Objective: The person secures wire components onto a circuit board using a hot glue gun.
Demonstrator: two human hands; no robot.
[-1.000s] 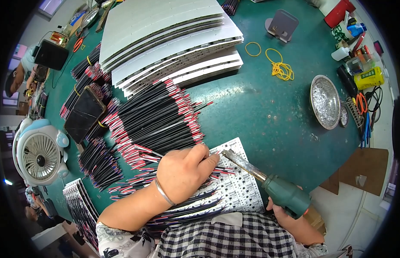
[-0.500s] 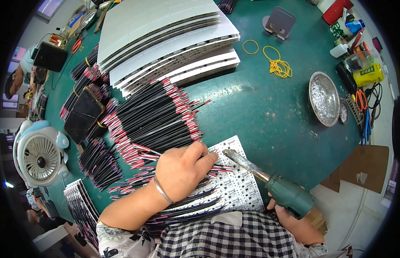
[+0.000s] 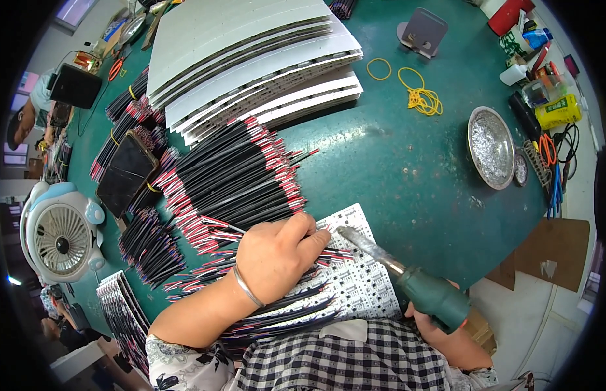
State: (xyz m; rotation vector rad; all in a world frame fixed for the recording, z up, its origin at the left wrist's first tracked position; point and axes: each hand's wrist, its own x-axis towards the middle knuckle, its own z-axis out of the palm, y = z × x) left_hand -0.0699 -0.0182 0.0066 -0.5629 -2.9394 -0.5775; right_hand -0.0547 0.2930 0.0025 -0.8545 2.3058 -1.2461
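My left hand (image 3: 270,260) is closed in a pinch over a white circuit board panel (image 3: 365,287). A thin wire (image 3: 225,225) with red and white ends runs in under its knuckles; the pinched end is mostly hidden. In my right hand (image 3: 426,322) is a green-handled soldering iron (image 3: 436,296), its tip resting at or just above the panel, close beside my left fingertips. Black, red and white wires (image 3: 277,319) lie across the panel's left part. Just beyond my left hand spreads a large pile of cut black wires (image 3: 238,176) with red and white ends.
White panels (image 3: 251,52) are stacked at the back. A metal bowl (image 3: 490,146) with silvery bits stands at the right, near a yellow bottle (image 3: 558,113). Yellow rubber bands (image 3: 423,102) lie near a phone stand (image 3: 425,31). A fan (image 3: 62,241) and wire bundles (image 3: 153,247) are at left.
The soldering iron's handle has shifted slightly left and its angle has changed a little; the tip stays near the same spot. My left hand has hardly moved.
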